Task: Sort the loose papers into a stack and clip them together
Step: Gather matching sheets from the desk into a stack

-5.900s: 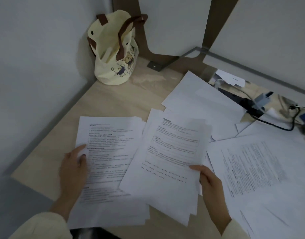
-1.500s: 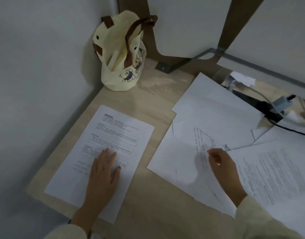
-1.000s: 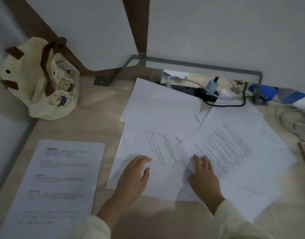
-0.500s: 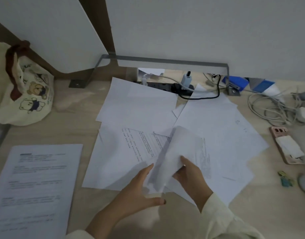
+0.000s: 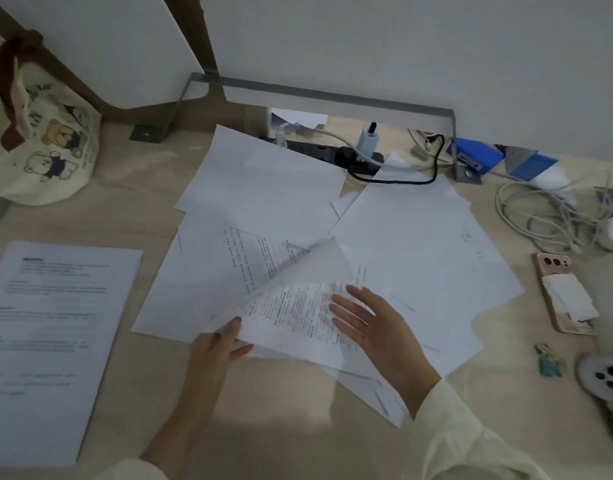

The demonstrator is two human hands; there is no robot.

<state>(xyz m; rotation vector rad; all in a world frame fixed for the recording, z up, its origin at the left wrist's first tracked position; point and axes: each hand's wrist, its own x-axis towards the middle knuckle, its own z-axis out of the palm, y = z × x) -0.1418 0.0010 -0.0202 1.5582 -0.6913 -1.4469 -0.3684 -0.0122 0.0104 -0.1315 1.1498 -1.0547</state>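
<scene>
Small dark print lines, too blurred to read, on the curling white paper sheet (image 5: 298, 306). Pinched at its near-left edge by the left hand (image 5: 217, 344); touched on its right by the flat, spread-fingered right hand (image 5: 374, 323). Underneath, loose white papers (image 5: 419, 244) fanned across the middle of the pale wooden desk (image 5: 281, 427). Further left, a squared stack of printed pages (image 5: 49, 334), partly cut off. Bear drawings on the cream cloth bag (image 5: 45, 140), lettering illegible.

At the desk's (image 5: 281, 427) far left corner we find a cream tote bag (image 5: 38, 133) printed with bears. A black power strip (image 5: 319, 152) lies along the wall beneath a grey metal rail (image 5: 332, 95). To the right, white cables (image 5: 540, 216) lie coiled near 1 pink-cased phone (image 5: 554, 263), face down.
</scene>
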